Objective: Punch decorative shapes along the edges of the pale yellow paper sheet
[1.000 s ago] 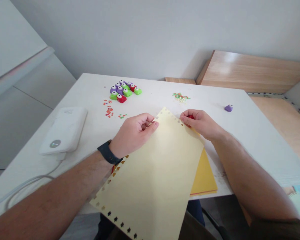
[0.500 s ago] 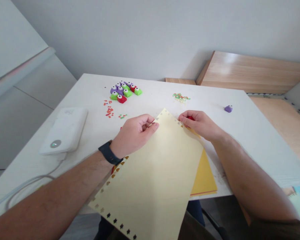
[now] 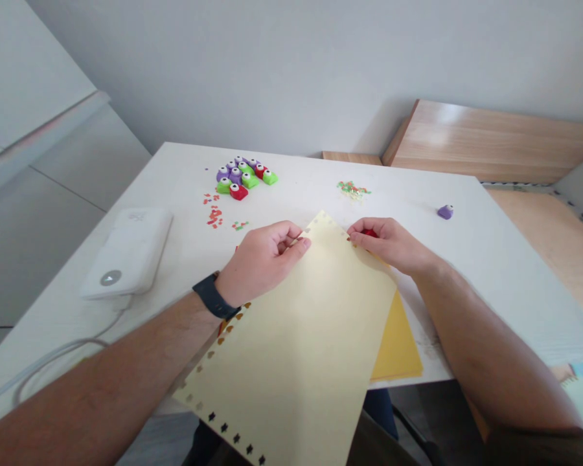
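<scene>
A pale yellow sheet of paper (image 3: 301, 336) is tilted toward me, its near part hanging past the table edge. Rows of small punched holes, hearts and stars among them, run along its edges. My left hand (image 3: 267, 259), with a dark watch on the wrist, pinches the sheet's left edge close to its far corner. At the right edge near that corner, my right hand (image 3: 388, 243) is closed on a small red craft punch (image 3: 369, 233), mostly hidden by the fingers. Deeper yellow paper (image 3: 399, 346) lies underneath on the table.
Several googly-eyed punches (image 3: 243, 175) in purple, green and red cluster at the back left; one purple punch (image 3: 445, 211) sits far right. Paper cutouts lie in orange (image 3: 214, 217) and mixed-colour (image 3: 354, 189) piles. A white power bank (image 3: 129, 249) with a cable (image 3: 58, 353) is at left.
Both hands keep their hold on the paper and the punch. My right hand has shifted very slightly along the edge; the whole view has moved a little.
</scene>
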The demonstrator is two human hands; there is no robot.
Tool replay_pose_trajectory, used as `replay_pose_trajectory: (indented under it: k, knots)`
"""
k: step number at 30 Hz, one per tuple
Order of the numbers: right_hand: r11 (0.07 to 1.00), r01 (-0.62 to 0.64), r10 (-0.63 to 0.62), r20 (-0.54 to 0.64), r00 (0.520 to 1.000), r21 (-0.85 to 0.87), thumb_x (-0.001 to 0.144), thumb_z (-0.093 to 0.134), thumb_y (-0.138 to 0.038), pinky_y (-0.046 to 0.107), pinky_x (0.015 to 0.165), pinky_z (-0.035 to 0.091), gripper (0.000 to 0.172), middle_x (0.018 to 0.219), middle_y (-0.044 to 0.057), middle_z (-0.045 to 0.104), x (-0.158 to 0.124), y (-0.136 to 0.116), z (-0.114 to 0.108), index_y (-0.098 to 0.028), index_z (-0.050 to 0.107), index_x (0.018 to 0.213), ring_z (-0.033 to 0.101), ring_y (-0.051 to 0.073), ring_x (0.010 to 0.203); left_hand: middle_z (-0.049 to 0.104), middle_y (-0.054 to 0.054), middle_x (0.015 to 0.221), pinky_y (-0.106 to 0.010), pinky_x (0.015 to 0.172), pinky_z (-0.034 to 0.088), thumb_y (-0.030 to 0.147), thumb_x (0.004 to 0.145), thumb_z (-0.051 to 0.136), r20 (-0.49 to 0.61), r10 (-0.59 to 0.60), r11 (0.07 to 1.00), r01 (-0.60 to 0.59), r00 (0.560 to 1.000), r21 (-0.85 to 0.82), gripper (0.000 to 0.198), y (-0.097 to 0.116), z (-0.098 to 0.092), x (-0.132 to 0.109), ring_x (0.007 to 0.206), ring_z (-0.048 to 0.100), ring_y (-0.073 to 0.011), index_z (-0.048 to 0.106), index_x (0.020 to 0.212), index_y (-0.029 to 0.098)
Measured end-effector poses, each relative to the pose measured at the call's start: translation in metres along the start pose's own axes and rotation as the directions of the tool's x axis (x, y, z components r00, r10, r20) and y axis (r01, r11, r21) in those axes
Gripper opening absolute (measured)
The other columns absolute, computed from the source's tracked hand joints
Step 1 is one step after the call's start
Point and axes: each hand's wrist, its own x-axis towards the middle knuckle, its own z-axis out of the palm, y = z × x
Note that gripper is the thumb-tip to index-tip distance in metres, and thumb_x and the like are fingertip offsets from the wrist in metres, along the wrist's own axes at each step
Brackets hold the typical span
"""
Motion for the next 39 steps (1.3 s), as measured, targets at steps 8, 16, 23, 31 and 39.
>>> replay_pose_trajectory:
  k: [8, 16, 23, 31, 39]
  knots:
    - [1.0, 0.028, -0.028, -0.02, 0.999, -0.001, 0.091, 0.072, -0.051, 0.027, 0.056, 0.043, 0.031, 0.08, 0.003, 0.071, 0.0005, 0.0007, 0.0002, -0.02, 0.073, 0.095, 0.059, 0.015, 0.065, 0.068, 0.001, 0.075, -0.021, 0.053, 0.041, 0.045, 0.093, 0.072, 0.019, 0.006, 1.0, -0.006, 1.0, -0.005, 0.026, -0.0006, -0.0003, -0.0003, 0.061, 0.055, -0.012, 0.069, 0.093, 0.019]
    - [0.999, 0.032, -0.031, -0.045, 0.998, 0.003, 0.089, 0.074, -0.049, 0.026, 0.055, 0.043, 0.03, 0.077, 0.002, 0.068, -0.0003, -0.0031, 0.0015, -0.02, 0.072, 0.093, 0.057, 0.014, 0.064, 0.068, 0.001, 0.075, -0.021, 0.052, 0.039, 0.046, 0.091, 0.074, 0.001, 0.001, 1.0, -0.001, 1.0, 0.005, 0.028, 0.0, 0.0002, 0.0003, 0.06, 0.054, -0.0119, 0.069, 0.092, 0.019]
    - [1.0, 0.016, -0.015, -0.053, 0.998, 0.024, 0.09, 0.073, -0.051, 0.027, 0.055, 0.046, 0.031, 0.078, 0.002, 0.07, -0.0015, -0.0047, 0.0026, -0.021, 0.072, 0.095, 0.06, 0.015, 0.063, 0.07, 0.0, 0.078, -0.021, 0.053, 0.041, 0.041, 0.092, 0.073, 0.011, -0.017, 1.0, 0.017, 1.0, -0.002, 0.023, 0.002, -0.0001, 0.0, 0.062, 0.056, -0.012, 0.068, 0.092, 0.019]
    - [0.999, 0.002, 0.002, -0.072, 0.997, 0.052, 0.088, 0.075, -0.055, 0.027, 0.054, 0.046, 0.035, 0.078, 0.002, 0.07, -0.0019, -0.0076, 0.0059, -0.022, 0.07, 0.096, 0.061, 0.016, 0.063, 0.071, 0.0, 0.077, -0.021, 0.052, 0.041, 0.046, 0.095, 0.068, 0.015, 0.007, 1.0, -0.008, 1.0, 0.025, 0.028, 0.0003, -0.0006, -0.0003, 0.061, 0.057, -0.0126, 0.069, 0.094, 0.019]
    - [0.999, 0.027, -0.024, -0.081, 0.996, 0.033, 0.091, 0.072, -0.053, 0.027, 0.055, 0.045, 0.032, 0.08, 0.002, 0.069, -0.002, -0.0074, 0.0064, -0.022, 0.069, 0.097, 0.061, 0.016, 0.065, 0.07, 0.001, 0.077, -0.021, 0.052, 0.04, 0.046, 0.096, 0.069, 0.006, 0.01, 0.999, -0.01, 1.0, 0.043, 0.028, -0.0008, -0.0003, -0.0004, 0.06, 0.056, -0.0113, 0.069, 0.093, 0.019]
